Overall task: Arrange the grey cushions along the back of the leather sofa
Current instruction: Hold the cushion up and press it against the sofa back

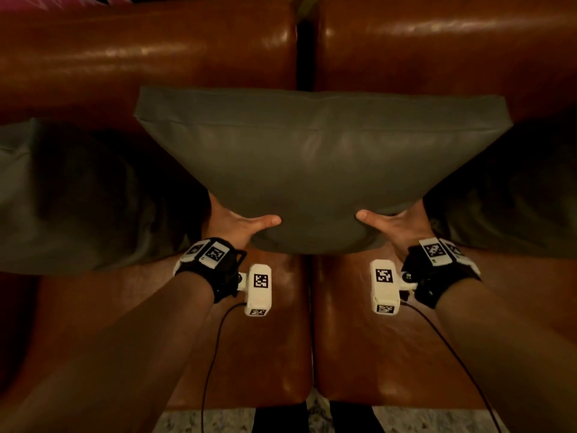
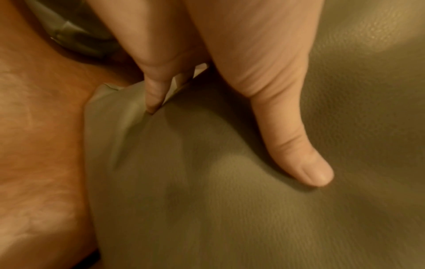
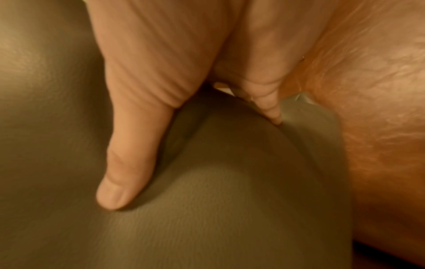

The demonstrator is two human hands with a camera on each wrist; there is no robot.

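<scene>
A large grey cushion [image 1: 315,170] is held up in front of the brown leather sofa's back [image 1: 150,54], over the gap between the two seats. My left hand [image 1: 240,225] grips its lower left edge, thumb on the front face and fingers hidden behind. My right hand [image 1: 393,223] grips the lower right edge the same way. In the left wrist view the thumb [image 2: 296,145] presses into the grey cushion [image 2: 230,200]. The right wrist view shows the thumb [image 3: 128,163] dented into the cushion [image 3: 230,209]. Two more grey cushions lie on the seats, one at the left [image 1: 71,198] and one at the right [image 1: 512,189].
The sofa has two brown leather seat pads [image 1: 265,339] with a dark gap between them. A patterned floor [image 1: 193,420] shows below the front edge. Wrist camera cables hang down from both arms. Something pink [image 1: 46,0] sits at the top left corner.
</scene>
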